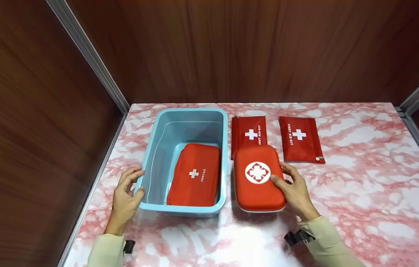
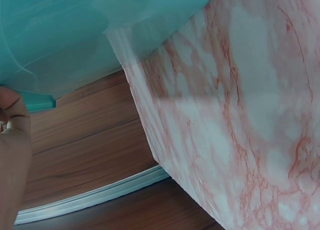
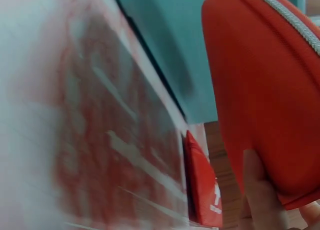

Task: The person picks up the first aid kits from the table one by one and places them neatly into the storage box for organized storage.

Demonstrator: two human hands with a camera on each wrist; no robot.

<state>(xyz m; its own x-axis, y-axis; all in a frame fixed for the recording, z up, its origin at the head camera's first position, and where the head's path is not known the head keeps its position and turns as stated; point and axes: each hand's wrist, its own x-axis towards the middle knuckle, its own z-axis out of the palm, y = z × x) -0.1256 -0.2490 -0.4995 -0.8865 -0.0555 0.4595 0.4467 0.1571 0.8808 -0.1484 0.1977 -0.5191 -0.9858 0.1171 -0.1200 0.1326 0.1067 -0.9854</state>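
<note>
Clock directions follow the head view, with 12 o'clock at the far edge of the table. Your right hand pinches the red case at its right-hand edge, thumb on the upper face and fingers along the side. The case lies against these digits, between 9 and 10 o'clock from the middle of the hand. It is raised off the table, with its round white emblem facing up; the right wrist view shows its silver zip.

Your left hand grips the rim of the blue bin at the bin's 8 o'clock, with the fingers bent over the edge. The bin extends toward 2 o'clock from that hand. The case is outside the bin, just beside its 3 o'clock wall.

Inside the bin, a red first aid pouch lies toward 5 o'clock. At 12 o'clock from the case, a flat red pouch rests on the table, its near part hidden by the case in the head view. A second flat pouch lies at 12 o'clock from your right hand, apart from the first. Beyond the table stands a brown wood-grain panel.
</note>
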